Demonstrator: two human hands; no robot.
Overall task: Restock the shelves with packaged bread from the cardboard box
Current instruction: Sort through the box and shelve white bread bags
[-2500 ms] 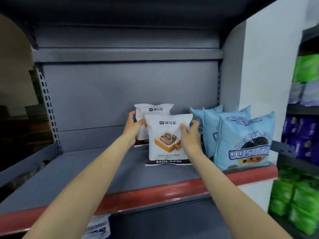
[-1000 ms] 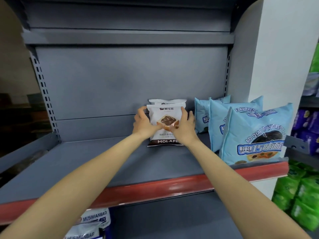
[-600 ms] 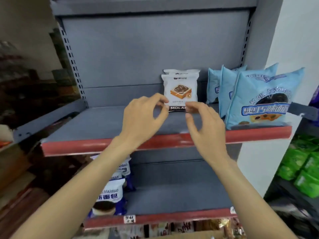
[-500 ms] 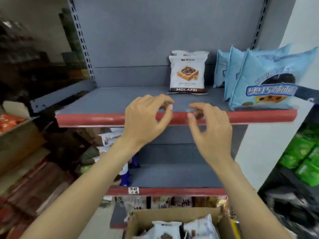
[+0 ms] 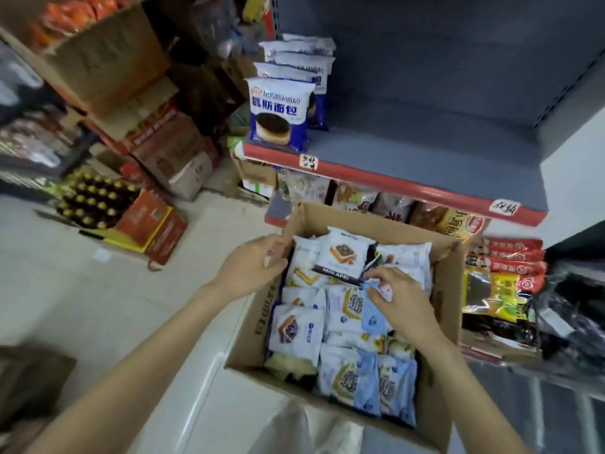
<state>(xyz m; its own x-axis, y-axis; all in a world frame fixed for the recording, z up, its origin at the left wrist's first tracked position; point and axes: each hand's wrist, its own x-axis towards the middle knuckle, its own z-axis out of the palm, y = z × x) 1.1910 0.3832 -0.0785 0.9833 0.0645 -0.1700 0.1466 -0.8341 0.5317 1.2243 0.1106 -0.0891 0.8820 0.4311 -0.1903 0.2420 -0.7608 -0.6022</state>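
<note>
Head view: an open cardboard box [image 5: 438, 381] sits on the floor below the grey shelf [image 5: 409, 152], packed with packaged bread. The left hand [image 5: 252, 267] rests at the box's left wall, fingers loosely curled beside the packs; whether it grips anything I cannot tell. The right hand [image 5: 397, 296] reaches into the box, its fingertips [image 5: 371, 291] pinching what seems a small blue pack edge, just beside the white MOLAFEI pack [image 5: 342, 257] lying on top. On the shelf's left end stand 4 blue-and-white MUSIMIANBAO bags [image 5: 280, 113] in a row.
</note>
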